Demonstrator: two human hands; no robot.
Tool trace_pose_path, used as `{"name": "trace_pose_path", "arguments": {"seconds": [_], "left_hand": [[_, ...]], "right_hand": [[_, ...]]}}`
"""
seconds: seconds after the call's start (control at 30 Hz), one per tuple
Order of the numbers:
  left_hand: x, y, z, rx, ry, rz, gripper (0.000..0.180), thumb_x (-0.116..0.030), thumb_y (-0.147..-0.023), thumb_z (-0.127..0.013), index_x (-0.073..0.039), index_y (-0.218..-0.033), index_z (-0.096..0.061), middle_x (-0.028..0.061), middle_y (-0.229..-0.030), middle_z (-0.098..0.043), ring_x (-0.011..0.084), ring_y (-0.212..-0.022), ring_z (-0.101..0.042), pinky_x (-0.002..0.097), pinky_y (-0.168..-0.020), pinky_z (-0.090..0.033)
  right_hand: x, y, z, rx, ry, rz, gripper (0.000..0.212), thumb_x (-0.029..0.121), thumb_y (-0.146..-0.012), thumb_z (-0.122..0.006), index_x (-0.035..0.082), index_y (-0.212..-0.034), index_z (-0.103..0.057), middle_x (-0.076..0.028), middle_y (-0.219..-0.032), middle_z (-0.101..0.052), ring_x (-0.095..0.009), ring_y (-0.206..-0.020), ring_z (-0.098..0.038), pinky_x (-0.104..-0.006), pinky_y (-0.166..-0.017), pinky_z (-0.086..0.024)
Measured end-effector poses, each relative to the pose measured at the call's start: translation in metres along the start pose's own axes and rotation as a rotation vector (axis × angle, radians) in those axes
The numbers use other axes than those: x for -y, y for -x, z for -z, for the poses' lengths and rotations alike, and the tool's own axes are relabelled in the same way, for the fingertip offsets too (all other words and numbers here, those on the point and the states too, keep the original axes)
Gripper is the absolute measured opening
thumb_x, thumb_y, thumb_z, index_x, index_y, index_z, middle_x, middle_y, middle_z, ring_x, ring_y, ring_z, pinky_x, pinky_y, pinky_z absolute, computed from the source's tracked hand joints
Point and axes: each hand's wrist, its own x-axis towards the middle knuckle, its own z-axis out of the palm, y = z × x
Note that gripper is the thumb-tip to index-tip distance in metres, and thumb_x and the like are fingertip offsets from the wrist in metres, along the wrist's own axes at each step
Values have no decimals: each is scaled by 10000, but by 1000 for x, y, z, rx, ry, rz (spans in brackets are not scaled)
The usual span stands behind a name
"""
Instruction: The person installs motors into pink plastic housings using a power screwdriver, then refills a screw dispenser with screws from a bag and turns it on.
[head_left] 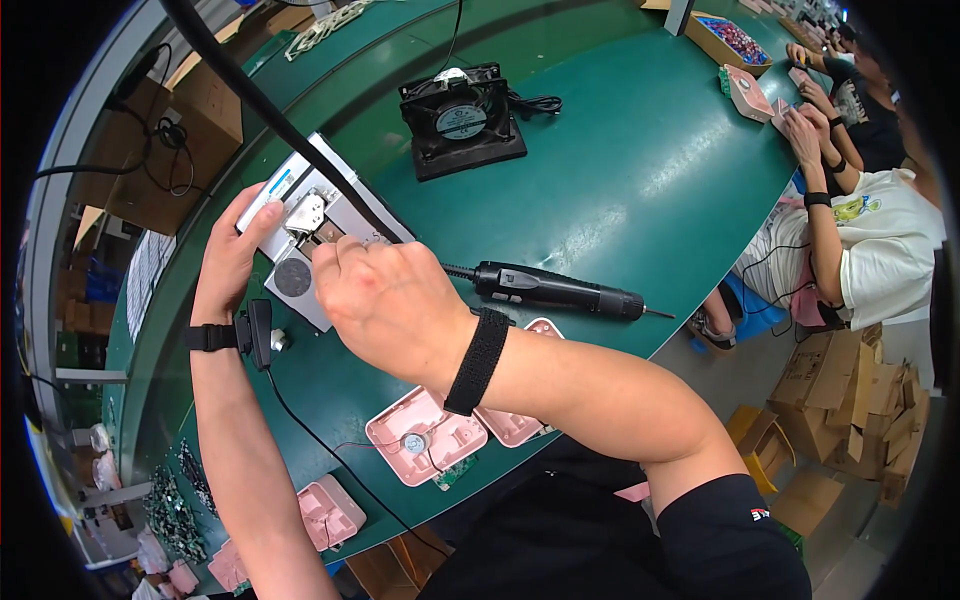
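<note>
A silver-white box-shaped device (372,208) with an open mechanism on its top and a round grey disc stands on the green bench. My left hand (240,245) is closed round its left side, the thumb resting on top. Over the mechanism bends my right hand (385,300), its fingers pinched together at the opening; what they hold is hidden. A black electric screwdriver (545,288) lies just right of that hand, its bit pointing right. Closer to me, a pink plastic shell (390,425) carries a small round speaker (415,442) on thin wires.
A black fan (462,122) stands at the back of the green bench (610,140). More pink shells (330,510) lie along the near edge. A thick black cable (270,110) crosses above the device. Co-workers (870,230) sit at the right, near cardboard boxes (840,400).
</note>
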Motion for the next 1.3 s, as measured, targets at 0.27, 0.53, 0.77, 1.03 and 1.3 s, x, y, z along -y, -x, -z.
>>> {"name": "trace_pose_path", "arguments": {"seconds": [0.27, 0.53, 0.77, 1.03, 1.3], "left_hand": [[2, 0, 1, -6, -11, 9, 413, -306, -971, -661, -16, -1263, -625, 3, -1094, -642, 88, -1018, -548, 247, -935, -420], [1, 0, 0, -11, -10, 15, 419, -315, -971, -662, -15, -1260, -622, 2, -1104, -645, 85, -1019, -559, 243, -924, -431], [-1, 2, 0, -23, -12, 27, 416, -313, -972, -662, -15, -1260, -621, 3, -1109, -647, 88, -1017, -566, 239, -920, -435], [9, -1, 6, -28, -41, -6, 412, -308, -973, -660, -19, -1264, -626, 5, -1109, -649, 88, -1006, -575, 237, -911, -442], [2, 3, -3, -9, -20, -32, 432, -301, -959, -679, -17, -1279, -623, 11, -1129, -644, 94, -1037, -565, 248, -937, -434]], "right_hand": [[-2, -5, -5, 88, 22, -62, 64, 40, -793, -575, 2, -841, -594, -116, -716, -652, -242, -626, -698, -343, -520, -542], [-2, 3, -14, 20, 102, -33, 72, 64, -785, -580, 17, -838, -593, -79, -696, -625, -213, -615, -682, -312, -526, -527], [-3, 15, -7, -58, 64, 36, 97, 80, -779, -590, 18, -853, -597, -57, -680, -587, -194, -607, -655, -304, -541, -509], [3, 34, 10, -66, 26, 105, 86, 97, -797, -594, 25, -843, -593, -51, -682, -568, -178, -605, -629, -299, -541, -488], [-15, 15, -3, -57, 40, 105, 84, 104, -812, -623, 60, -780, -560, -38, -664, -557, -188, -584, -622, -326, -509, -483]]}}
